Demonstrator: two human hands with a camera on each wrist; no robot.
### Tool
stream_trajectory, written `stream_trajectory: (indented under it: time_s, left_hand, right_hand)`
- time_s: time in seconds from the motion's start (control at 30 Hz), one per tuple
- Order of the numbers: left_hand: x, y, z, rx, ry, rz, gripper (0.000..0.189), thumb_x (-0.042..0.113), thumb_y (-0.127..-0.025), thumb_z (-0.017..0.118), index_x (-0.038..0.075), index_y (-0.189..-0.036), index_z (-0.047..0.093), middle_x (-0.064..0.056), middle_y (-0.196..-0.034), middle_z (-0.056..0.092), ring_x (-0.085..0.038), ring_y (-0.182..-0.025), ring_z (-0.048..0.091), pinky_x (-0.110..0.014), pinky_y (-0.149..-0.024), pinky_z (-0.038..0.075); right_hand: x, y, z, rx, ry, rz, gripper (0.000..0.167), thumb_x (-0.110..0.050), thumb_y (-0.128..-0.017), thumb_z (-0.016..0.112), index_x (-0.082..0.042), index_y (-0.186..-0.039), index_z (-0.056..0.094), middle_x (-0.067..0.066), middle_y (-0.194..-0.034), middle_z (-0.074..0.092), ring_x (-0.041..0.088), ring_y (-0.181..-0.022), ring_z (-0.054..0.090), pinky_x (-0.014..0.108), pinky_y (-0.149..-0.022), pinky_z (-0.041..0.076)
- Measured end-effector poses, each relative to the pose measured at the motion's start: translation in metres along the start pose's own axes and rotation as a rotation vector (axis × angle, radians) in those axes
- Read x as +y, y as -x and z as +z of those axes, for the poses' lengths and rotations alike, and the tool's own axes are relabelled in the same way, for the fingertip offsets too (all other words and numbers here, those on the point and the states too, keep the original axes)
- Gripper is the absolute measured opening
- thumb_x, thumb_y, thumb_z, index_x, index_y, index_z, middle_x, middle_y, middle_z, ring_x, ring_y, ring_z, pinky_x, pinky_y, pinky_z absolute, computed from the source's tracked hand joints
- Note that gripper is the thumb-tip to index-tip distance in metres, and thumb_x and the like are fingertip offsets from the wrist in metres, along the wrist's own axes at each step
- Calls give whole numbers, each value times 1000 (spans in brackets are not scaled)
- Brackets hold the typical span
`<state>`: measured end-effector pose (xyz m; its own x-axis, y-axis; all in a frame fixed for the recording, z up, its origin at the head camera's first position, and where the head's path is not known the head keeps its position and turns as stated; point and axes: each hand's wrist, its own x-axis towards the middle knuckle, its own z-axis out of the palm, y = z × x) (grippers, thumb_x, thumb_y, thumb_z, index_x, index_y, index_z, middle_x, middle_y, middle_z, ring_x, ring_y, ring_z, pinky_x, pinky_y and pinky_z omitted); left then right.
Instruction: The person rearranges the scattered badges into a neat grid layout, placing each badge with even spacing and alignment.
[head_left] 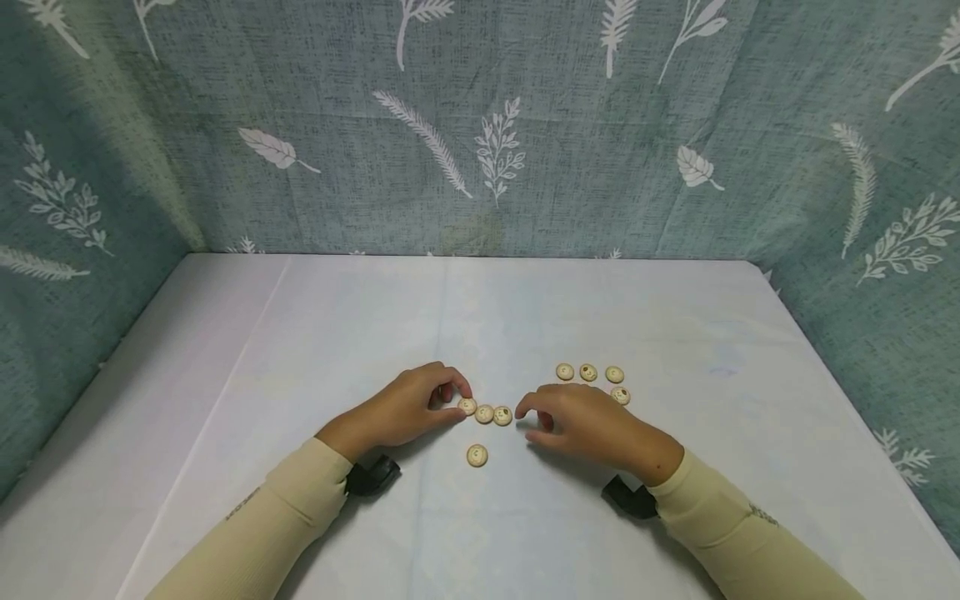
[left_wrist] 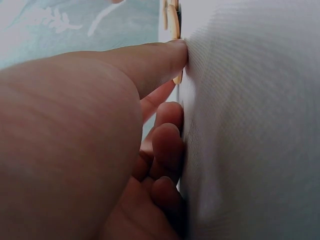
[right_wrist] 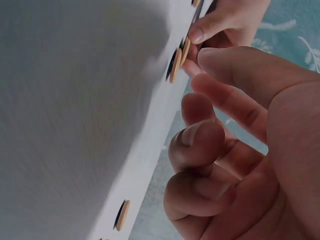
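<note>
My left hand (head_left: 408, 406) pinches the edge of a small round wooden disc (head_left: 467, 406) between thumb and index finger. Two more discs (head_left: 493, 415) lie side by side just right of it, forming a short row. In the left wrist view, a disc (left_wrist: 173, 21) shows edge-on past the thumb. My right hand (head_left: 592, 421) hovers at the row's right end, fingers loosely bent around nothing. The right wrist view shows the gap between its thumb and index finger, with two discs (right_wrist: 176, 66) beyond. The discs carry small dark markings too fine to read.
A single disc (head_left: 477, 455) lies nearer me, below the row. Three discs (head_left: 588, 372) form a line behind my right hand, and another disc (head_left: 620, 395) sits beside its knuckles. The white table (head_left: 360, 317) ends at a leaf-patterned green curtain (head_left: 337, 192).
</note>
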<state>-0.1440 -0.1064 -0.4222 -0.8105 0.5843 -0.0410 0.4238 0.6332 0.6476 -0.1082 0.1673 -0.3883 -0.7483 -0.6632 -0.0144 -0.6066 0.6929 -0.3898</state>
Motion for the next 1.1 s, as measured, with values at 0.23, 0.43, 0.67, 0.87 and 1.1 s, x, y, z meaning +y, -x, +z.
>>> stream_trajectory:
  time_s: [0.23,0.43,0.67,0.87,1.1]
  left_hand:
    - [1,1,-1,-4,-1,-5,20,25,-90,76,23,-107,66,6,-89,54,-10,-80,49,-23,-72,44]
    - [0,1,0,-3,-9,4,20,24,-90,76,22,-107,66,5,-88,53,-10,-79,48,-23,-71,44]
    - [0,0,0,1,-4,19,20,24,-90,76,22,-107,66,5,-88,53,-10,-79,48,-23,-71,44]
    - [-1,3,0,-11,9,9,20,25,-90,76,23,-107,65,6,-88,53,-9,-79,48,-22,-71,43]
    - [-1,1,-2,-17,12,32,20,26,-92,74,23,-109,65,6,-89,53,-9,-79,48,-23,-72,43]
  right_hand:
    - [-8,0,5,-24,-11,-22,22,-20,-88,76,-21,-110,73,-11,-81,60,2,-68,51,19,-64,43]
    - [-14,1,8,-41,-23,-57,27,-23,-89,76,-21,-115,72,-10,-85,62,1,-70,53,18,-66,45]
    - [-21,1,11,-49,-33,-100,28,-23,-89,75,-21,-117,72,-8,-91,65,0,-72,56,17,-67,46]
    - [-29,-4,15,-47,-56,-124,25,-22,-91,73,-22,-115,72,-8,-91,65,1,-71,56,17,-69,46]
    - [-36,-12,17,-37,-14,-134,20,-21,-91,73,-23,-111,72,-9,-94,66,1,-75,57,19,-69,46]
